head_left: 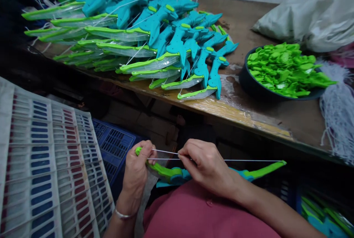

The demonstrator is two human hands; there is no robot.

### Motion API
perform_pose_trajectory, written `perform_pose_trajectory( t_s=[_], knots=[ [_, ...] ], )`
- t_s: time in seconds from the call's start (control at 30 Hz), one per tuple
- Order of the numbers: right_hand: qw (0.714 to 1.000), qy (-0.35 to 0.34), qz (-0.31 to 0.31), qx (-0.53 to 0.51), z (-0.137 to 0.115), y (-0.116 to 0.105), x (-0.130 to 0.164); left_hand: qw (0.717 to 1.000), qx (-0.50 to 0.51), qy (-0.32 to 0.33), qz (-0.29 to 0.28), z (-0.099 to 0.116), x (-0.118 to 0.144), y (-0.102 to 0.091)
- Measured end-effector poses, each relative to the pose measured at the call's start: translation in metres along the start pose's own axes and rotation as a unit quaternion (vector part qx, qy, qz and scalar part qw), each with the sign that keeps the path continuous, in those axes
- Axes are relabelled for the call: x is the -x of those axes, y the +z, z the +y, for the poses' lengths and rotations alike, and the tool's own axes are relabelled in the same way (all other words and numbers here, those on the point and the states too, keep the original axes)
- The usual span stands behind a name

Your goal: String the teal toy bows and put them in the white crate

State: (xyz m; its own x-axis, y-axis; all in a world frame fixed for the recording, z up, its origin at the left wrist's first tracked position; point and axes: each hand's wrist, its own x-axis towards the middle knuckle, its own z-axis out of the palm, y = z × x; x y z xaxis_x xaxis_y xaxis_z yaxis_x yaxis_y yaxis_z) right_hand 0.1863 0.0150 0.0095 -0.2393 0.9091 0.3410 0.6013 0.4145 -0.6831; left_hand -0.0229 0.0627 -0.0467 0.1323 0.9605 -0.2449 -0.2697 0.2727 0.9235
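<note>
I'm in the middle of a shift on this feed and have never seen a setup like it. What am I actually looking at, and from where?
There's no machine here, just bare-handed work. The single picture comes from a camera worn on the worker's head, facing forward and down. The left hand has one green end of a blue-and-green toy bow in its grip. The right hand pinches white string, a strand of which reaches the bow's other tip. On the table lie a pile of similar bows and a dark bowl heaped with green pieces.
</note>
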Motion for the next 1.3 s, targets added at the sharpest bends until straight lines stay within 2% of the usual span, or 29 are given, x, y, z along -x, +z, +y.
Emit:
perform_pose_trajectory(
  t_s=[0.17,0.3,0.4,0.6,0.73,0.9,1.0,1.1,1.17,1.23,1.3],
  knots=[
    [1.000,0.024,0.003,0.019,-0.005,-0.002,0.006,0.999,-0.021,-0.008,-0.031,-0.005,-0.008,0.000],
    [0.998,-0.004,0.025,0.062,-0.009,0.000,0.005,0.992,-0.042,0.025,-0.118,-0.004,-0.016,0.008],
    [0.996,-0.029,0.053,0.072,-0.010,-0.001,0.002,0.985,-0.056,0.047,-0.159,-0.001,-0.019,0.017],
    [0.996,-0.020,0.082,0.022,-0.008,-0.005,0.001,0.984,-0.065,0.061,-0.157,0.002,-0.015,0.021],
    [0.998,-0.014,0.061,-0.014,-0.009,-0.003,0.001,0.987,-0.050,0.058,-0.138,0.003,-0.011,0.019],
    [0.992,0.035,0.008,-0.119,-0.010,-0.007,0.000,0.992,-0.023,0.036,-0.117,0.002,-0.013,0.021],
    [0.962,0.093,-0.026,-0.254,-0.010,-0.017,0.002,0.993,-0.014,0.031,-0.110,0.003,-0.018,0.023],
    [0.926,0.106,-0.048,-0.360,-0.014,-0.025,0.007,0.992,-0.010,0.038,-0.120,0.005,-0.019,0.029],
    [0.936,0.086,-0.037,-0.339,-0.018,-0.026,0.009,0.989,-0.013,0.049,-0.140,0.009,-0.016,0.035],
    [0.969,0.039,0.007,-0.245,-0.023,-0.024,0.009,0.984,0.002,0.050,-0.168,0.013,-0.014,0.043],
    [0.988,-0.032,0.069,-0.135,-0.028,-0.020,0.007,0.980,0.045,0.040,-0.189,0.020,-0.014,0.050]
  ],
)
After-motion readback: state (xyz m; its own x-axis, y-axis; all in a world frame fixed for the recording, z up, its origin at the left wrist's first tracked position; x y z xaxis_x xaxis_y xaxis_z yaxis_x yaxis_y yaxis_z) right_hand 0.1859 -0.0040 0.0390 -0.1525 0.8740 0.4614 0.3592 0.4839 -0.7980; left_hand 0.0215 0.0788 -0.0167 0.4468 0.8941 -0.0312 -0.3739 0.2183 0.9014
